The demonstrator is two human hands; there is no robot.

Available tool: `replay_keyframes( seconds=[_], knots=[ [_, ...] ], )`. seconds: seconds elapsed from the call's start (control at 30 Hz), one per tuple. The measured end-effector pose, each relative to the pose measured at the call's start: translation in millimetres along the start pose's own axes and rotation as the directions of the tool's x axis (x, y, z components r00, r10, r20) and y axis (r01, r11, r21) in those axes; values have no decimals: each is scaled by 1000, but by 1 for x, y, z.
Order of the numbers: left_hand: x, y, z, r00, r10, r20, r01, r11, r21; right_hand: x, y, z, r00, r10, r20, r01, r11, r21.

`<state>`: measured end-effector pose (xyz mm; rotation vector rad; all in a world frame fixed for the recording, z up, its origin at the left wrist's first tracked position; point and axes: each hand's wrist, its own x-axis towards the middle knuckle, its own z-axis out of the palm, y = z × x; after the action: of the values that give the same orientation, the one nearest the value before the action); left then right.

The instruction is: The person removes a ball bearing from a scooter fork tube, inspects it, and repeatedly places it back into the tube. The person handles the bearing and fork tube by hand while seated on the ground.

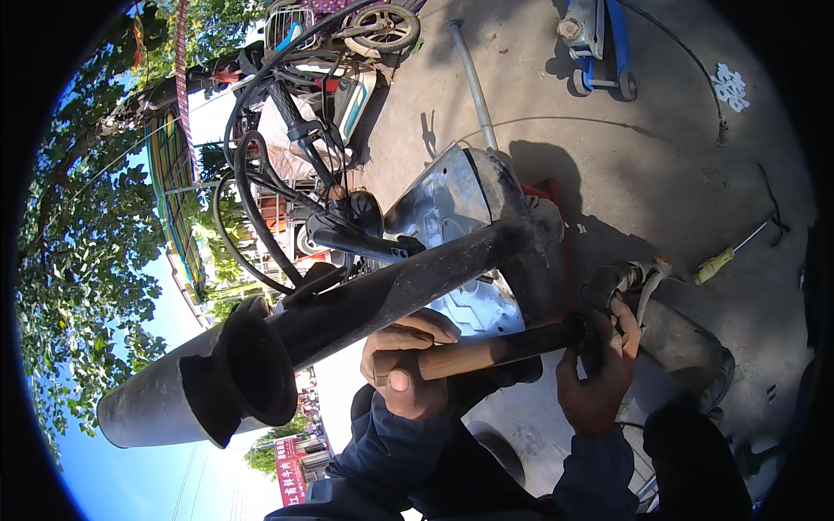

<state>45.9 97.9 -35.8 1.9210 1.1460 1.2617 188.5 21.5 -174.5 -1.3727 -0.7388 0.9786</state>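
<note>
My left hand (pixel 404 378) is closed round the pale end of a wooden handle-like tool (pixel 465 352), which turns dark toward its other end. There my right hand (pixel 601 382) has its fingers curled on a black rounded part (pixel 589 337). Just above both hands, a long black metal tube (pixel 391 291) slants across the view, with a flared cup (pixel 261 365) at its lower left end. A shiny pressed metal plate (pixel 452 208) lies behind the tube. Black hoses and a cylinder (pixel 347 243) run beside it.
A grey rod (pixel 473 87) rises from the plate. A blue trolley jack (pixel 618 48), a yellow-handled screwdriver (pixel 712 265) and a dark cylindrical part (pixel 669 339) lie on concrete (pixel 695 174). Parked two-wheelers (pixel 373 30), leafy trees (pixel 104 217) and a red banner (pixel 291 464) show at the left.
</note>
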Motion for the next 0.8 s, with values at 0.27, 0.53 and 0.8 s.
replay_keyframes(
  seconds=[0.27,0.53,0.8],
  knots=[
    [-5,-4,-10,998,-49,42,49,999,-21,-1,6,-13,998,-52,41,54,997,-50],
    [-14,26,-13,973,-219,70,200,957,210,-9,0,-28,990,-48,135,72,982,-173],
    [-62,22,-29,795,-470,383,447,881,155,1,-29,-32,978,-104,179,182,842,-509]
  ],
)
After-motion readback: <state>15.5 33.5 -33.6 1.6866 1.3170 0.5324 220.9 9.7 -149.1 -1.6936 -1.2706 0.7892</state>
